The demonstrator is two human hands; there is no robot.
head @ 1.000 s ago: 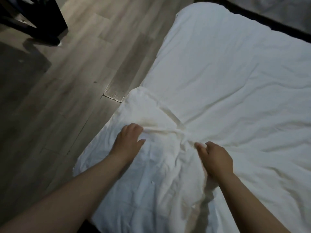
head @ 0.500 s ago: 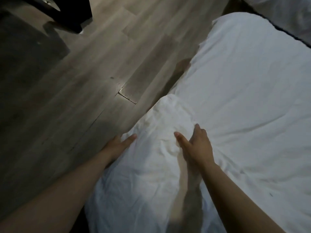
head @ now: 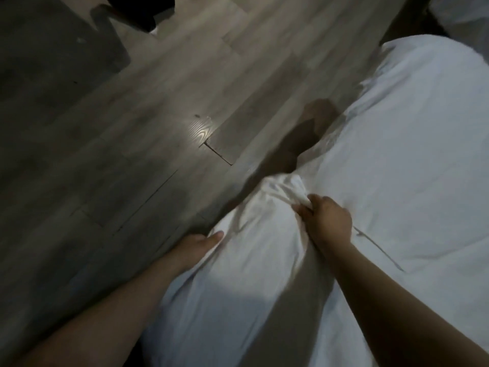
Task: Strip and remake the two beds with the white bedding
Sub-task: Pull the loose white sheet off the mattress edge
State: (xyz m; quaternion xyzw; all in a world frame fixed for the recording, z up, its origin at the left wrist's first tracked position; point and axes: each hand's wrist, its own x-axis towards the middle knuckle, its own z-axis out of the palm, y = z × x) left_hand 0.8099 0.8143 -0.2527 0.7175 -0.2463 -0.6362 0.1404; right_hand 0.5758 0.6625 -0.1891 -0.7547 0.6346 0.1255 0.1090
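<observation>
Bedding (head: 397, 160): white; covers the bed across the right half of the head view; near corner bunched at the bed's edge, just beside the floor
Right hand (head: 329, 222): on top of the bedding; fingers curled tight round a gathered fold (head: 285, 190) at that corner
Left hand (head: 194, 247): low at the bed's side, touching the bedding's edge; visible fingers straight and close together, holding nothing; lower fingers hidden by cloth
Floor (head: 119, 133): grey wood planks, left of the bed; bright glint on one plank
Furniture (head: 135, 9): dark, top edge; too dim to identify
White patch (head: 460, 14): top right corner, past a dark gap; blurred
</observation>
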